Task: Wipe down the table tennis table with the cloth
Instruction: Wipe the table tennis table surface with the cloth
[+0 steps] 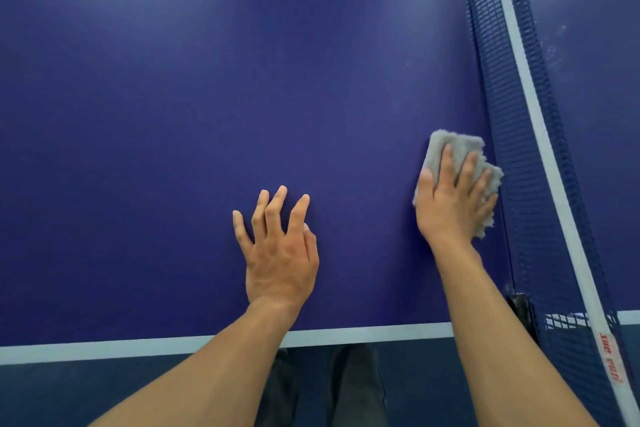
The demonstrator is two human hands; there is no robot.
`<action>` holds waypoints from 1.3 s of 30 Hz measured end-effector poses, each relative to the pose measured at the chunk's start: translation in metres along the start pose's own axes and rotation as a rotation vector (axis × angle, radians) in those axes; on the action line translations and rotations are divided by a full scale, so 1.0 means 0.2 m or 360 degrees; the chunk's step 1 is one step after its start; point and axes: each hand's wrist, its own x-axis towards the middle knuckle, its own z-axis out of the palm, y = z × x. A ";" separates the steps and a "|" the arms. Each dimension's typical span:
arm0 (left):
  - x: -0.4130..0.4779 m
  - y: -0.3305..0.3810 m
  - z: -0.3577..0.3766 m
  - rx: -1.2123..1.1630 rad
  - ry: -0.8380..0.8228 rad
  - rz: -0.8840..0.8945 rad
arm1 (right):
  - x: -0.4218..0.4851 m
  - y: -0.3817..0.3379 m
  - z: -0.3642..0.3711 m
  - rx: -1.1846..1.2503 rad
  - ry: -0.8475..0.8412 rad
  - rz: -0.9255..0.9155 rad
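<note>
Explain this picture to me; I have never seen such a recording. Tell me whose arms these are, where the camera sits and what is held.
There is no machine here. A person wears one camera on the head, and it looks down at their own two bare arms. The blue surface is a table tennis table, with a white edge line nearest the body and the net on the right. The right hand presses a grey cloth flat on the table, close to the net. The left hand holds nothing; its spread fingers rest on the table.
</note>
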 end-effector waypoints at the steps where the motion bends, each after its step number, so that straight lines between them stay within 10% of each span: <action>1: 0.00 0.00 0.00 0.0001 -0.0003 0.0006 | 0.09 -0.10 -0.01 0.0033 0.0019 0.0107; 6: 0.01 0.00 0.02 0.0022 0.0017 -0.0008 | 0.31 -0.59 0.01 -0.0026 -0.0063 -0.0388; 11: 0.00 0.02 -0.02 0.0041 0.0013 -0.0040 | 0.00 -0.30 0.04 -0.0249 -0.0184 -0.1222; 21: 0.37 0.04 -0.08 -0.0005 0.0216 0.0037 | 0.74 -0.42 -0.14 -0.0034 -0.0026 -0.0361; 29: 1.13 0.14 -0.06 0.0092 0.0017 0.0068 | 0.55 -0.33 -0.08 -0.0302 -0.0171 -0.1309; 39: 1.56 0.19 0.08 0.0165 -0.0123 0.0204 | 1.20 -0.42 -0.24 -0.0082 -0.0069 -0.0402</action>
